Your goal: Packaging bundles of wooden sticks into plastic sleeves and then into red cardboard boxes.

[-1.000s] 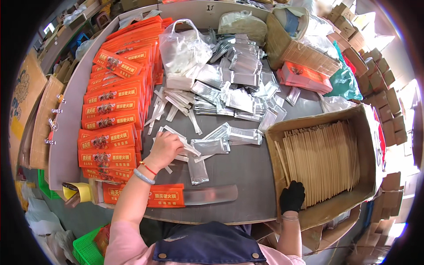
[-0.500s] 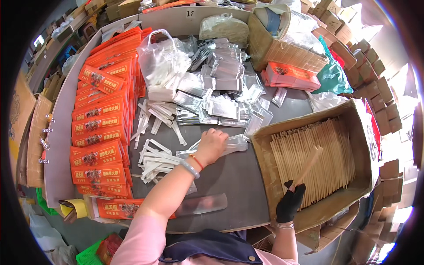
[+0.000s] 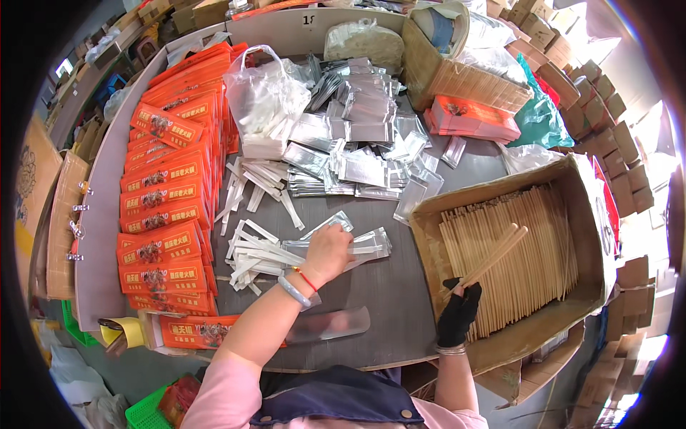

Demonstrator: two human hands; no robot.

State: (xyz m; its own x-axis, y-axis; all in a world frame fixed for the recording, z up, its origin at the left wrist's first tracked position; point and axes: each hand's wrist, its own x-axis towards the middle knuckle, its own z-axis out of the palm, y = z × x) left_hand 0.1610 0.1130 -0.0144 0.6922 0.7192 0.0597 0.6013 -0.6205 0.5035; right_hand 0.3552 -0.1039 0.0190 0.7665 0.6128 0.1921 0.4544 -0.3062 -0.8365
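Observation:
My bare left hand [image 3: 331, 252], with a red cord and pale bangle at its wrist, lies over the white strips [image 3: 259, 256] and flat silver packets [image 3: 374, 244] at the table's middle. Its fingers are curled down, hiding what is between them. My right hand [image 3: 459, 313], in a black glove with fingertips showing, is closed round a pair of wooden chopsticks [image 3: 500, 254]. They slant up to the right above a cardboard box [image 3: 423, 243] filled with rows of chopsticks [image 3: 525, 286]. A long clear plastic sleeve [image 3: 332, 325] lies near the table's front edge, by red printed sleeves [image 3: 196, 331].
Overlapping red printed sleeves [image 3: 164, 239] line the left side. A heap of silver packets [image 3: 357, 154] covers the back middle, beside a clear plastic bag [image 3: 268, 100]. At back right stand a cardboard box [image 3: 468, 82] and a red stack [image 3: 474, 119]. A low wall [image 3: 286, 36] borders the table.
My left hand has shifted left and nearer, onto the white strips' edge. My right hand moved slightly left, and its chopsticks now show as two, tilted lower over the box.

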